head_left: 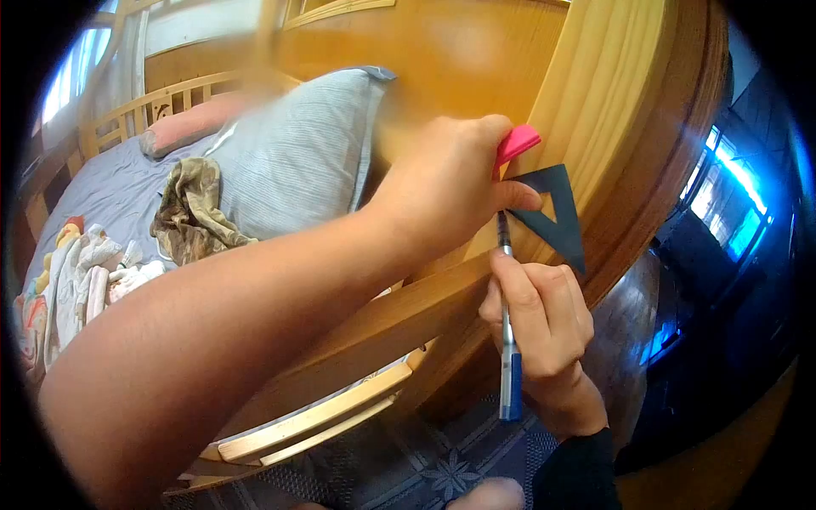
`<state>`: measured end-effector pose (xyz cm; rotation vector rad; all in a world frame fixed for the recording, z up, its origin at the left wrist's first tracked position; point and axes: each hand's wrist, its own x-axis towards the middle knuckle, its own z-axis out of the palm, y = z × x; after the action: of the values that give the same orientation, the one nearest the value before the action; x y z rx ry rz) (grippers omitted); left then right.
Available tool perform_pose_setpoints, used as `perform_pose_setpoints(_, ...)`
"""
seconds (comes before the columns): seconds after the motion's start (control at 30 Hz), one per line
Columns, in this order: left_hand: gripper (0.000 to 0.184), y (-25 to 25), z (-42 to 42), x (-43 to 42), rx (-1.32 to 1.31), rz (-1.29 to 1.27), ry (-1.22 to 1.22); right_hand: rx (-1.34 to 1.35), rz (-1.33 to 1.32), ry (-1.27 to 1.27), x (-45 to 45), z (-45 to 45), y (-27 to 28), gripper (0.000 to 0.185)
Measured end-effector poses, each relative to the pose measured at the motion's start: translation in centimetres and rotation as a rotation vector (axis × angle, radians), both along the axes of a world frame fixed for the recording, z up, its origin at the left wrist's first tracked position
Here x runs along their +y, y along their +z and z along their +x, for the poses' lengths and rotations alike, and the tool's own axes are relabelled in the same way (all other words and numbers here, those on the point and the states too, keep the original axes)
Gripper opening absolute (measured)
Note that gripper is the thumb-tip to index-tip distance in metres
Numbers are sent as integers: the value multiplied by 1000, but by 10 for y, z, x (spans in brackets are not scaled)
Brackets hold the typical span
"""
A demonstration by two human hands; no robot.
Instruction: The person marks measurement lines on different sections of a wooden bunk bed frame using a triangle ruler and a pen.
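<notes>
My left hand [450,174] is closed, with a bright pink piece [518,143] sticking out between its fingers; most of that piece is hidden, so its kind is unclear. The left thumb reaches over the edge of a dark set square [565,208] with a triangular cut-out, which lies against the pale wooden post [595,93]. Below it, my right hand [548,319] grips a pen [507,327] with a silver barrel and a blue end. The pen points up, its tip close under the left thumb. Whether the tip touches the wood cannot be seen.
Behind my left arm is a bed with a grey sheet [110,183], a striped pillow [297,149], a pink bolster [187,126], camouflage cloth [194,208] and crumpled light clothes [93,272]. A wooden rail [365,331] runs below. Dark glossy surfaces [722,297] stand at right.
</notes>
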<state>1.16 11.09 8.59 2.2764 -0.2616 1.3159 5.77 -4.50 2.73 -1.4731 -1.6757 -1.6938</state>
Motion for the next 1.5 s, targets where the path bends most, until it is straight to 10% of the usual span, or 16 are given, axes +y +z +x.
perform_pose_setpoints(1.5,38,-1,1,1,-24,3,6,24,-35,-61,-15,-19,9,22)
